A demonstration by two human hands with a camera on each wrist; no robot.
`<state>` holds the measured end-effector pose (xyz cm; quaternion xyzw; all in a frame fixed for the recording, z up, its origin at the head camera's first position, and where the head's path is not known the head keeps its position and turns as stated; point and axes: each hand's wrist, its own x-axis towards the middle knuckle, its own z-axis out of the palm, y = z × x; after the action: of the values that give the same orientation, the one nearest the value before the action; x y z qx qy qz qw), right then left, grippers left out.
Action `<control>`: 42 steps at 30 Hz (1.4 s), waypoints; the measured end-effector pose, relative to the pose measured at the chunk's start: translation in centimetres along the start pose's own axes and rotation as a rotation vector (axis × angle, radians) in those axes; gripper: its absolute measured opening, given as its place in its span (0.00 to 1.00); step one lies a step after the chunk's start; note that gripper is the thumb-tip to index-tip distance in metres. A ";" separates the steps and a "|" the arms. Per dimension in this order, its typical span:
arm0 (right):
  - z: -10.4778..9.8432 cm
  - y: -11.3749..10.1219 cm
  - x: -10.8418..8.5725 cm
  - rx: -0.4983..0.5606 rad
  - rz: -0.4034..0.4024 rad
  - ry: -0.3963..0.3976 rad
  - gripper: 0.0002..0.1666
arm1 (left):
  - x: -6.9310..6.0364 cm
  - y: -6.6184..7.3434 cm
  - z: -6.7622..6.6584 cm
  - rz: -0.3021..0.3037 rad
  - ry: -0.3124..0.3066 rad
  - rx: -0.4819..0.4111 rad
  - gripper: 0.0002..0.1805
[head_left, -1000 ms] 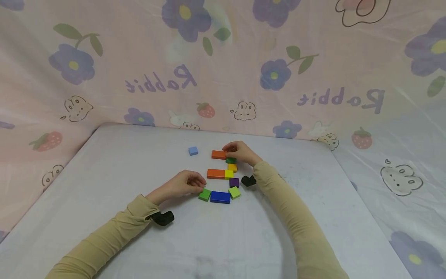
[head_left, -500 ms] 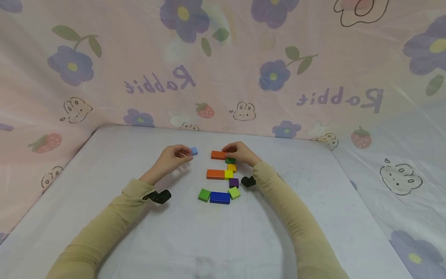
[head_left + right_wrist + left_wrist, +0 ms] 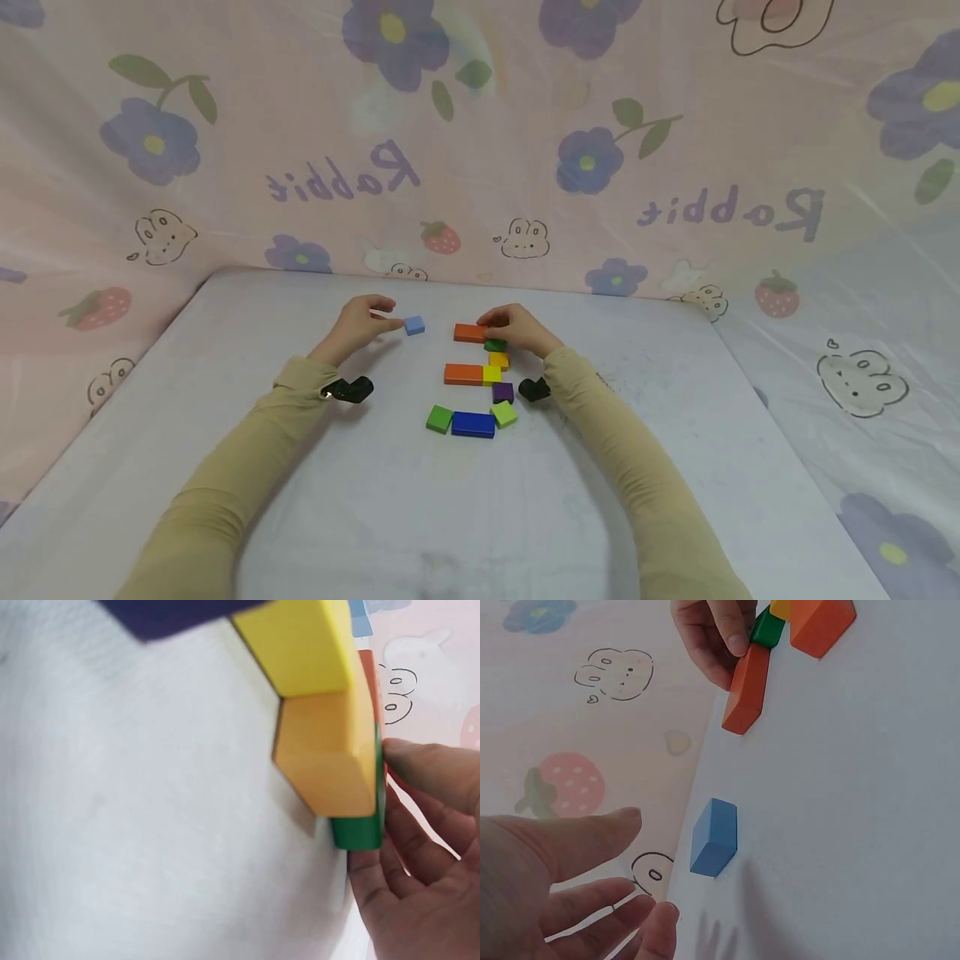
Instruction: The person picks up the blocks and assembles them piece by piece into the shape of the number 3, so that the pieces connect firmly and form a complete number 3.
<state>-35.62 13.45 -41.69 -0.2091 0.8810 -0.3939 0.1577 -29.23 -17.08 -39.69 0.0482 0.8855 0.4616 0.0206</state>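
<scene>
My left hand (image 3: 358, 327) reaches beside a light blue block (image 3: 415, 325) on the table. In the left wrist view, the thumb and fingers of this hand (image 3: 577, 877) are spread, apart from the light blue block (image 3: 713, 838). At the back of the row my right hand (image 3: 522, 330) pinches the right end of an orange-red block (image 3: 468, 333). A dark green block (image 3: 495, 345) touches that end, partly hidden by the hand; the right wrist view shows the green block (image 3: 358, 833) close by the right hand (image 3: 427, 847).
Toward me follow an amber block (image 3: 498, 360), another orange-red block (image 3: 463, 374), a yellow block (image 3: 492, 374) and a purple block (image 3: 503, 392). Nearest lie a green block (image 3: 439, 419), a dark blue block (image 3: 473, 425) and a lime block (image 3: 504, 414). A printed curtain (image 3: 480, 150) borders the table.
My left hand has left the green block at the front and moved away from me to the light blue block. The right hand stays at the orange-red block.
</scene>
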 end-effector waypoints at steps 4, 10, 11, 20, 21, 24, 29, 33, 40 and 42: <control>0.0 -0.1 -0.1 -0.003 0.003 -0.003 0.15 | 0.7 0.0 0.5 -0.017 -0.019 -0.004 0.28; 0.1 -0.2 -0.2 -0.019 0.001 -0.001 0.15 | 1.4 -0.2 1.1 -0.031 -0.047 -0.017 0.27; 0.0 -0.2 -0.2 -0.022 0.001 -0.001 0.15 | 1.4 -0.2 1.2 -0.028 -0.049 -0.014 0.27; 0.0 -0.3 -0.2 -0.010 0.001 0.000 0.15 | 1.7 -0.5 2.0 -0.002 -0.036 0.011 0.24; 0.0 -0.4 -0.3 -0.007 0.001 -0.001 0.15 | 1.7 -0.5 2.1 0.000 -0.036 0.011 0.24; 0.0 -0.4 -0.3 -0.005 0.008 -0.004 0.15 | 1.9 -0.5 2.3 -0.001 -0.034 0.011 0.23; -0.1 -0.4 -0.3 -0.005 0.015 -0.001 0.15 | 2.1 -0.6 2.6 0.009 -0.023 0.026 0.22; -0.2 -0.4 -0.3 0.002 0.018 -0.001 0.15 | 2.2 -0.6 2.7 0.014 -0.013 0.049 0.21; -0.1 0.0 -0.1 0.005 0.012 -0.005 0.15 | 2.0 -0.1 3.2 0.018 -0.031 0.056 0.20; -0.1 0.0 0.0 0.009 0.011 -0.005 0.15 | 2.0 0.1 3.3 0.027 -0.029 0.053 0.20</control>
<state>-35.67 13.53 -41.66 -0.2047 0.8799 -0.3965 0.1630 -30.96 -14.12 -41.50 0.0672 0.8963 0.4375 0.0259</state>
